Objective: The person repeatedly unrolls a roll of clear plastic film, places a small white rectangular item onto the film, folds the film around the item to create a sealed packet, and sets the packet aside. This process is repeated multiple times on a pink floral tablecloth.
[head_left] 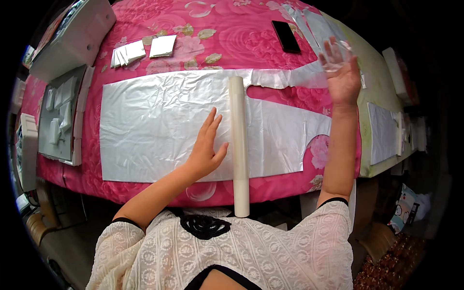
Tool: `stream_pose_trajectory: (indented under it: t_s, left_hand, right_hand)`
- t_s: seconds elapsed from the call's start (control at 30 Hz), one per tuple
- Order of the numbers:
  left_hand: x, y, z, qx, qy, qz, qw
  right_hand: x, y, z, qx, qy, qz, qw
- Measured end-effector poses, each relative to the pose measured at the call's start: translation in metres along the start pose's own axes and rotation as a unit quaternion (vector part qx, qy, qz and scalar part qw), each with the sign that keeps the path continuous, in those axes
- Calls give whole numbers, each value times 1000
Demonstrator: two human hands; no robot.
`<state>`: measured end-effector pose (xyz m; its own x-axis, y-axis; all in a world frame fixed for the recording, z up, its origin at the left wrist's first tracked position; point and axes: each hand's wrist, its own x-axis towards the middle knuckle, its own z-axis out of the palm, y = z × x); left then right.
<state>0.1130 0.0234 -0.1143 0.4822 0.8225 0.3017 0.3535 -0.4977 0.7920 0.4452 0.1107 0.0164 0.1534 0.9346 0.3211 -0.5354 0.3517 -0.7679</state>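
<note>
A shiny white plastic sheet (145,121) lies spread on the table, with a U-shaped cut-out and strap-like strips at its right end. A long pale tube (238,145) rests across it, its near end jutting past the table edge towards me. My left hand (208,147) is just left of the tube, over the sheet, fingers stretched out and thumb apart; whether it touches the sheet I cannot tell. My right hand (342,72) is raised at the far right, palm up with fingers spread. Something clear and glossy shows at its fingertips, too faint to name.
A pink flowered cloth (217,36) covers the table. Folded silvery packets (163,46) and a black phone (285,36) lie beyond the sheet. At left stand a white box (77,38) and a grey tray (50,140) with small white packets. A white stack (382,130) lies at right.
</note>
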Motion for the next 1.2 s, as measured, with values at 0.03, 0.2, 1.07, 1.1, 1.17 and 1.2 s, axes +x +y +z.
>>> stream_pose_trajectory:
  t_s: [0.03, 0.2, 1.07, 1.1, 1.17, 1.2]
  left_hand:
    - [4, 5, -8, -62, 35, -7, 997]
    - [20, 18, -19, -425, 142, -93, 889]
    - [-129, -96, -213, -65, 502, -269, 819]
    - [-128, -95, -214, -13, 486, -231, 842]
    - [-109, -79, -211, 77, 407, -168, 894]
    - [-95, -76, -201, 60, 366, -112, 922]
  right_hand:
    - [-19, 28, 29, -48, -49, 33, 997]
    - [-122, 137, 139, -433, -317, 27, 843]
    - [-38, 87, -44, -764, -115, 79, 630]
    - [-31, 73, -65, -783, -77, 71, 613]
    - [-21, 33, -113, -804, 63, 52, 588]
    - [-21, 17, -127, -848, 140, -14, 511]
